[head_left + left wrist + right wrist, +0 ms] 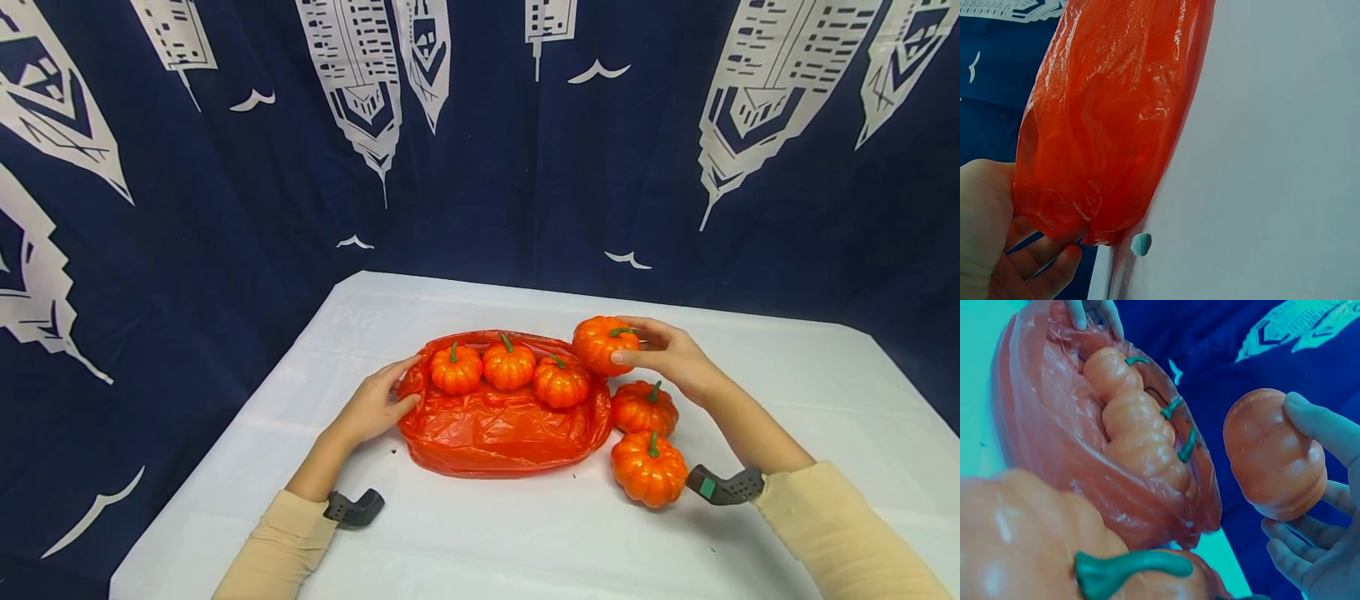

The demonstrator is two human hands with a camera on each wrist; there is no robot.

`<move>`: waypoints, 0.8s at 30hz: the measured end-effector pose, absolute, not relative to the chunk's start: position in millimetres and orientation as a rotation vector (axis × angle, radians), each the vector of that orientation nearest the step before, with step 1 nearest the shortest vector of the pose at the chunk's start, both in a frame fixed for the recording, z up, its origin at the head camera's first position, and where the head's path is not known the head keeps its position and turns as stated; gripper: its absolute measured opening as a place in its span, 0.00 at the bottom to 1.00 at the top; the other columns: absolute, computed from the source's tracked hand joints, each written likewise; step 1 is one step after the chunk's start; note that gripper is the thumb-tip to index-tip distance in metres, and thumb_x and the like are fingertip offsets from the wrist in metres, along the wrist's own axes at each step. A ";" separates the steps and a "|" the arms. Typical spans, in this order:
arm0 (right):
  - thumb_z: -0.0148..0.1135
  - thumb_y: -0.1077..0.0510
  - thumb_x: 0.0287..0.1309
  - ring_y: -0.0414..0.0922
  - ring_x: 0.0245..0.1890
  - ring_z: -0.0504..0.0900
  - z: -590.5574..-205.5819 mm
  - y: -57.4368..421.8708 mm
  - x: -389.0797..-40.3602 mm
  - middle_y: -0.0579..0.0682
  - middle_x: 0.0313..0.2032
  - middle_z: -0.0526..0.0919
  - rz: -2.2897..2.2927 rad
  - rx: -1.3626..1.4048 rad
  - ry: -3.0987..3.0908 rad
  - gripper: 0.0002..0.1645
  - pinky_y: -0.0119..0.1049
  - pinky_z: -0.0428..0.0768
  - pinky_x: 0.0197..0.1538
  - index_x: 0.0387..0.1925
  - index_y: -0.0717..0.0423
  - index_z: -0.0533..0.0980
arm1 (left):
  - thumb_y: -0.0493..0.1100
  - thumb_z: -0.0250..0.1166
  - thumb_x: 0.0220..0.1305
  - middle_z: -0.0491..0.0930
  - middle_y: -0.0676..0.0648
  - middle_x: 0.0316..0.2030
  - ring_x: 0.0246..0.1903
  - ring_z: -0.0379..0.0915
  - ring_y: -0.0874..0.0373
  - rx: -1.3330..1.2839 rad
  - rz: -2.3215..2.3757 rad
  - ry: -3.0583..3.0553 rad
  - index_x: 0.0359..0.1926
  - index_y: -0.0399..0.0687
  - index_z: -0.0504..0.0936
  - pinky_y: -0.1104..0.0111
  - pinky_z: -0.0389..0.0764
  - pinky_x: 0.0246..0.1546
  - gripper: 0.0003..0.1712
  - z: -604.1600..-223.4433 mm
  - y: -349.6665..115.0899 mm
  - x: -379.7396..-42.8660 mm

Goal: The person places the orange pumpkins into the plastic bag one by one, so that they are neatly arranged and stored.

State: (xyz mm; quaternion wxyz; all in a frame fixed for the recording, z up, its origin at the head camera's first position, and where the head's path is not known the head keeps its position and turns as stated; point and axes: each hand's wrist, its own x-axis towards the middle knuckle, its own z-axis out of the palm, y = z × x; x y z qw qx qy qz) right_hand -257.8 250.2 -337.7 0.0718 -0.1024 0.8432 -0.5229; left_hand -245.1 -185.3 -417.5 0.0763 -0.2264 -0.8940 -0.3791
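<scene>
An orange toy pumpkin [597,344] with a green stem is held by my right hand [670,357] above the right end of a red plastic bag [487,450]. The right wrist view shows the thumb on one side of this pumpkin [1275,453] and fingers on the other. My left hand [375,406] grips the bag's left end, the thumb and fingers at its rim. Three more toy pumpkins sit in a row in the bag's open mouth: a left one [456,369], a middle one [509,365] and a right one [561,382].
Right of the bag, two toy pumpkins stand on the white table: a farther one [643,408] and a nearer one [649,469]. Behind the table [480,542] hangs a dark blue cloth [480,208] with white building prints. Dark wrist devices [354,509] sit on both forearms.
</scene>
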 end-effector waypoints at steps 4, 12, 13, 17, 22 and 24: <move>0.66 0.52 0.60 0.63 0.61 0.69 -335.8 243.9 -254.3 0.66 0.65 0.66 -1.571 -0.344 2.526 0.43 0.61 0.67 0.62 0.72 0.58 0.59 | 0.37 0.67 0.62 0.70 0.35 0.63 0.44 0.78 0.47 -0.670 -1.149 -2.696 0.70 0.40 0.66 0.55 0.81 0.47 0.36 -417.9 -185.4 -245.4; 0.68 0.51 0.58 0.57 0.56 0.75 -333.6 224.9 -248.1 0.62 0.62 0.71 -1.579 -0.403 2.488 0.41 0.54 0.75 0.57 0.69 0.58 0.64 | 0.37 0.66 0.62 0.70 0.35 0.63 0.44 0.78 0.46 -0.678 -1.132 -2.692 0.69 0.39 0.66 0.54 0.80 0.47 0.35 -417.4 -185.7 -245.6; 0.68 0.52 0.58 0.57 0.55 0.75 -333.7 222.3 -247.6 0.62 0.61 0.72 -1.581 -0.411 2.480 0.41 0.53 0.75 0.57 0.69 0.58 0.64 | 0.37 0.66 0.62 0.70 0.35 0.63 0.44 0.78 0.46 -0.678 -1.130 -2.690 0.69 0.39 0.66 0.54 0.80 0.47 0.35 -417.3 -185.7 -245.4; 0.69 0.51 0.57 0.56 0.54 0.76 -334.3 211.4 -245.8 0.61 0.60 0.73 -1.582 -0.440 2.451 0.40 0.49 0.78 0.54 0.68 0.58 0.65 | 0.36 0.66 0.62 0.70 0.35 0.63 0.44 0.78 0.47 -0.679 -1.130 -2.684 0.69 0.39 0.66 0.54 0.80 0.47 0.35 -418.0 -185.6 -245.4; 0.70 0.50 0.55 0.56 0.55 0.75 -333.9 196.5 -243.7 0.59 0.60 0.73 -1.577 -0.438 2.420 0.40 0.48 0.78 0.54 0.67 0.56 0.67 | 0.36 0.66 0.62 0.70 0.35 0.63 0.44 0.78 0.46 -0.678 -1.127 -2.685 0.69 0.39 0.66 0.54 0.80 0.48 0.36 -418.6 -185.5 -246.4; 0.70 0.50 0.55 0.56 0.55 0.75 -334.0 190.4 -242.4 0.59 0.60 0.73 -1.579 -0.453 2.404 0.41 0.45 0.78 0.54 0.67 0.57 0.67 | 0.36 0.66 0.62 0.70 0.36 0.63 0.44 0.77 0.46 -0.685 -1.127 -2.681 0.69 0.39 0.66 0.54 0.80 0.48 0.35 -418.4 -185.4 -246.3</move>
